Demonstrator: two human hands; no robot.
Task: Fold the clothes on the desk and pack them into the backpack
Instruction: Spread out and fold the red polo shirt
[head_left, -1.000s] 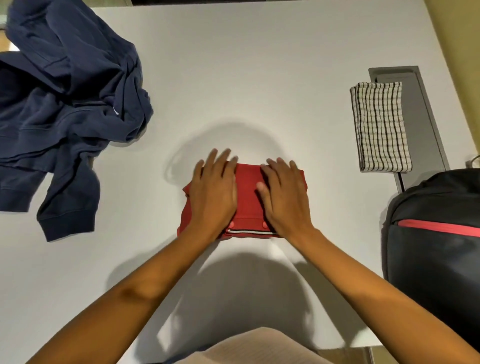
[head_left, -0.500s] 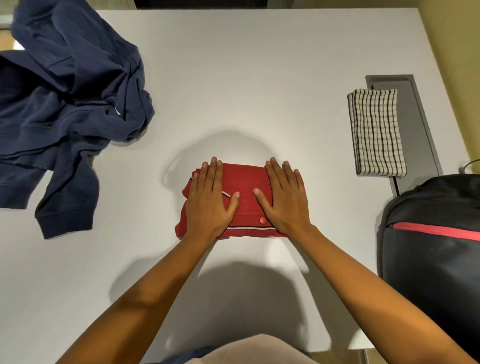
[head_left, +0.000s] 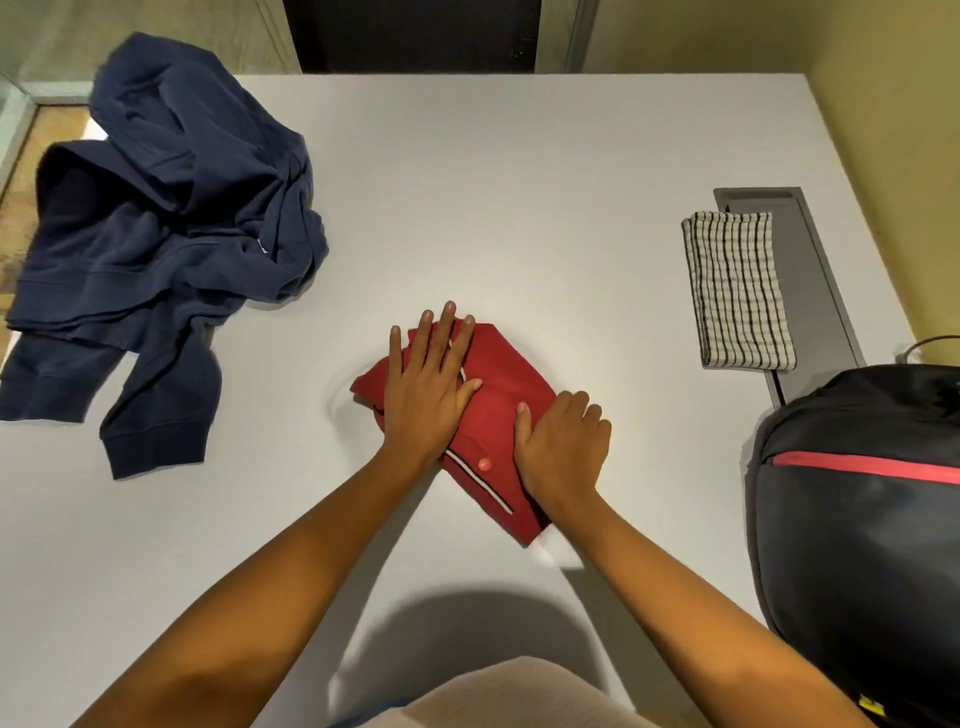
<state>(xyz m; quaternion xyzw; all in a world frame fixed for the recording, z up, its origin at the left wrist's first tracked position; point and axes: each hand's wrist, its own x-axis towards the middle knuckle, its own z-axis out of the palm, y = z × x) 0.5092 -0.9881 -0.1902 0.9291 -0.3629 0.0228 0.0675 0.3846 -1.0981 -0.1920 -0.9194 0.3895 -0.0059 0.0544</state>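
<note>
Head camera looking down at the desk (head_left: 519, 171), both bare forearms reaching in from the bottom. The left hand (head_left: 426, 384) lies flat, palm down, on the far left part of the red shirt (head_left: 511, 371), with its fingers straight and fanned out, so it's just pressing and not grabbing. The right hand (head_left: 563, 447) sits on the near right side of the same shirt. Its fingers are curled down over the right edge with the thumb laid on top of the fabric, so it looks like it's got that edge pinched. The shirt is a small folded bundle sitting at an angle in the middle of the desk, with a white stripe showing along its near side.

The backpack (head_left: 857, 545) is at the right edge of the desk, dark with a red line across it. I can't see the opening, so no idea what's inside. Just behind it there's a grey tray (head_left: 810, 249) set into the desk, and a folded checked cloth (head_left: 737, 291) lies partly over its left side. The blue hoodie (head_left: 171, 223) is a crumpled heap at the far left, one sleeve trailing toward the near side.
</note>
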